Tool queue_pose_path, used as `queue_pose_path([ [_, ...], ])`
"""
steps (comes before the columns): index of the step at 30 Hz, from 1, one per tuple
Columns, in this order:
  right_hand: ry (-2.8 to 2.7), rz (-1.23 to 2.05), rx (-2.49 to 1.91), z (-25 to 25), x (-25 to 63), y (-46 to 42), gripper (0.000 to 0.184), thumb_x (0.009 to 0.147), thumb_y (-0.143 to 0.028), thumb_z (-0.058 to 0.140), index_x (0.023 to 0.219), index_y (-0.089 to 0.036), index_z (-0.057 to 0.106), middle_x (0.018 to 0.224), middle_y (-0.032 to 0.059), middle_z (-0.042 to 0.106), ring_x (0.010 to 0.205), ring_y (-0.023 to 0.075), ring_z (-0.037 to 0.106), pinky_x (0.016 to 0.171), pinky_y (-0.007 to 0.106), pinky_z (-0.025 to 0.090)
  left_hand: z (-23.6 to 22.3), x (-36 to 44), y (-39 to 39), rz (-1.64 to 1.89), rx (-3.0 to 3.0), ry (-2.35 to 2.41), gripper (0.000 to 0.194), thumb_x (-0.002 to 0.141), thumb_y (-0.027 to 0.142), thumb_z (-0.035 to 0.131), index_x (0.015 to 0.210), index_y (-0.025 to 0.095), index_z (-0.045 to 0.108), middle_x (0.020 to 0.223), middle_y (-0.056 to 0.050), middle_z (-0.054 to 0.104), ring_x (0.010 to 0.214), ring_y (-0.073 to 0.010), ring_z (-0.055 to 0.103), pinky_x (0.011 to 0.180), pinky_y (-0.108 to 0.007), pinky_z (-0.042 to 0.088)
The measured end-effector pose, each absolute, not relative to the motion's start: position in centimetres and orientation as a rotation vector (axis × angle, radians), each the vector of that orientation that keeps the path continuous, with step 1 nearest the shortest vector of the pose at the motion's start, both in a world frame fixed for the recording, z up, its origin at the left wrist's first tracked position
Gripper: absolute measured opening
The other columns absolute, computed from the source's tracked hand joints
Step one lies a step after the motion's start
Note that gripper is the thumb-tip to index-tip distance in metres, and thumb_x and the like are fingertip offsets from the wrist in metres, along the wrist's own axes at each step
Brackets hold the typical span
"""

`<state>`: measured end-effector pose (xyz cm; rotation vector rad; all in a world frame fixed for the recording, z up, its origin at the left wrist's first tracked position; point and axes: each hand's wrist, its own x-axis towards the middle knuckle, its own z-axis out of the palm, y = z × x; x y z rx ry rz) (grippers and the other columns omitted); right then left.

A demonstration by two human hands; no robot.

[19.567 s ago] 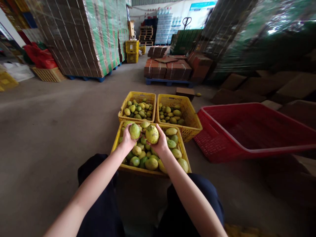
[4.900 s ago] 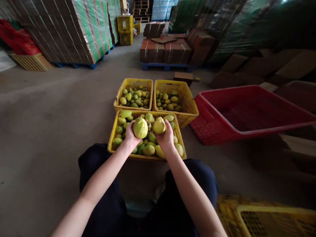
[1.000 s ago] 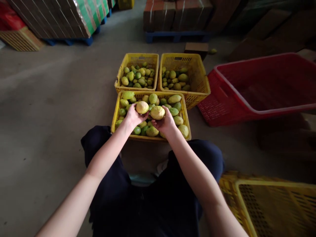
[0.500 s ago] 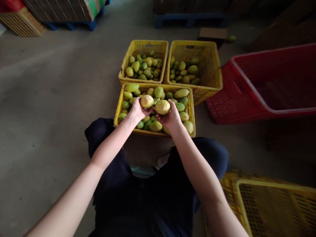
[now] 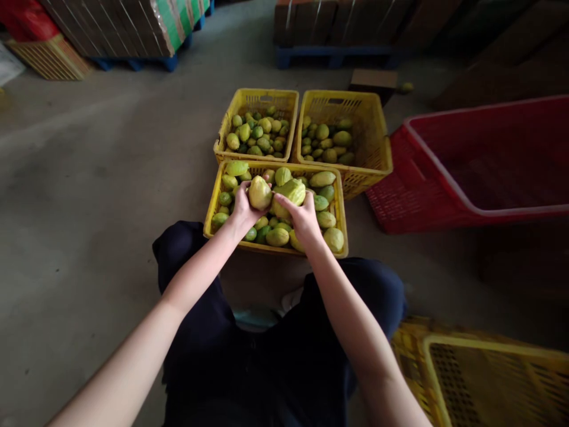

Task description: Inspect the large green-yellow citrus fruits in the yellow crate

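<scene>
Over the front yellow crate (image 5: 210,209), both hands hold pale yellow-green, lemon-like fruits. My left hand (image 5: 242,206) is wrapped round a smooth, rounded fruit (image 5: 259,194) on its outer side. In my right hand (image 5: 306,220) is a larger, ribbed fruit (image 5: 291,193), gripped with the thumb laid across its near side. The two fruits are close together, and I cannot tell whether they touch. Below them the crate is filled with similar green and yellow fruits (image 5: 278,237), several partly hidden by my hands.
Two yellow crates (image 5: 224,121) (image 5: 377,127) with more fruit stand just behind. A large red crate (image 5: 391,184) is on the right, another yellow crate (image 5: 489,341) at lower right. Strapped stacks on blue pallets (image 5: 306,56) and a cardboard box (image 5: 373,79) lie farther back.
Both fruits have been turned in my hands; the right one now shows its ribbed side, with my thumb over it. The view has tilted up slightly, so the crates appear lower.
</scene>
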<state>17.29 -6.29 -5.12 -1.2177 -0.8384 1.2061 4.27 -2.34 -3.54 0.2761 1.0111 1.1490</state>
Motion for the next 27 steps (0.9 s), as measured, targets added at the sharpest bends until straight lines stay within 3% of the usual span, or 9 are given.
queue_pose_path([
  [2, -0.848, 1.143, -1.274, -5.3, 17.5, -6.4, 0.075, 0.055, -0.054, 0.096, 0.104, -0.029, 0.045, 0.107, 0.0026, 0.067, 0.104, 0.0273, 0.069, 0.095, 0.045, 0.061, -3.8, 4.7, -2.7, 1.177, 0.298, 1.03, 0.043, 0.104, 0.043, 0.036, 0.089, 0.02, 0.07, 0.075, -0.005, 0.071, 0.082, -0.0227, 0.069, 0.077, -0.037, 0.056],
  [5, -0.989, 1.071, -1.295, -5.1, 18.0, -6.5, 0.081, 0.052, -0.058, 0.097, 0.106, -0.029, 0.044, 0.104, 0.0038, 0.066, 0.102, 0.0296, 0.068, 0.095, 0.049, 0.059, -3.8, 5.2, -3.5, 1.283, 0.357, 1.005, 0.041, 0.101, 0.043, 0.039, 0.084, 0.018, 0.068, 0.075, -0.005, 0.071, 0.084, -0.0199, 0.069, 0.08, -0.033, 0.055],
  [7, -1.138, 1.001, -1.26, -5.1, 18.4, -6.5, 0.081, 0.053, -0.058, 0.097, 0.108, -0.03, 0.046, 0.102, 0.0036, 0.067, 0.101, 0.0302, 0.067, 0.094, 0.05, 0.058, -3.7, 5.4, -4.0, 1.354, 0.41, 0.991, 0.036, 0.096, 0.043, 0.047, 0.082, 0.018, 0.068, 0.077, -0.005, 0.072, 0.088, -0.0197, 0.07, 0.084, -0.031, 0.054],
  [10, -1.318, 0.87, -1.162, -5.1, 18.7, -6.4, 0.077, 0.059, -0.06, 0.096, 0.117, -0.033, 0.053, 0.113, 0.0048, 0.066, 0.114, 0.0321, 0.063, 0.103, 0.052, 0.053, -3.2, 5.3, -4.2, 1.456, 0.553, 0.993, 0.032, 0.093, 0.043, 0.056, 0.077, 0.019, 0.069, 0.083, -0.006, 0.074, 0.093, -0.0214, 0.069, 0.088, -0.031, 0.051],
  [14, -1.402, 0.769, -1.076, -4.8, 18.6, -6.2, 0.071, 0.067, -0.063, 0.091, 0.124, -0.039, 0.057, 0.127, 0.0043, 0.063, 0.129, 0.0336, 0.056, 0.115, 0.055, 0.044, -2.3, 4.7, -4.0, 1.556, 0.693, 1.005, 0.03, 0.094, 0.034, 0.057, 0.068, 0.022, 0.067, 0.077, -0.002, 0.07, 0.082, -0.0178, 0.065, 0.082, -0.029, 0.049],
  [19, -1.39, 0.868, -0.966, -3.7, 18.4, -6.8, 0.064, 0.075, -0.055, 0.088, 0.127, -0.033, 0.059, 0.128, 0.0048, 0.066, 0.122, 0.0308, 0.062, 0.111, 0.052, 0.047, -1.3, 4.0, -3.5, 1.4, 0.564, 1.019, 0.046, 0.098, 0.033, 0.044, 0.058, 0.02, 0.065, 0.066, -0.002, 0.065, 0.062, -0.0131, 0.058, 0.07, -0.026, 0.048],
  [27, -1.385, 0.957, -0.879, -2.4, 18.8, -7.7, 0.065, 0.068, -0.037, 0.092, 0.125, -0.033, 0.061, 0.126, 0.0037, 0.067, 0.123, 0.0291, 0.062, 0.113, 0.05, 0.046, 0.2, 3.4, -3.9, 1.402, 0.768, 0.942, 0.05, 0.094, 0.028, 0.044, 0.047, 0.021, 0.061, 0.056, -0.004, 0.063, 0.061, -0.0153, 0.06, 0.069, -0.027, 0.05],
])
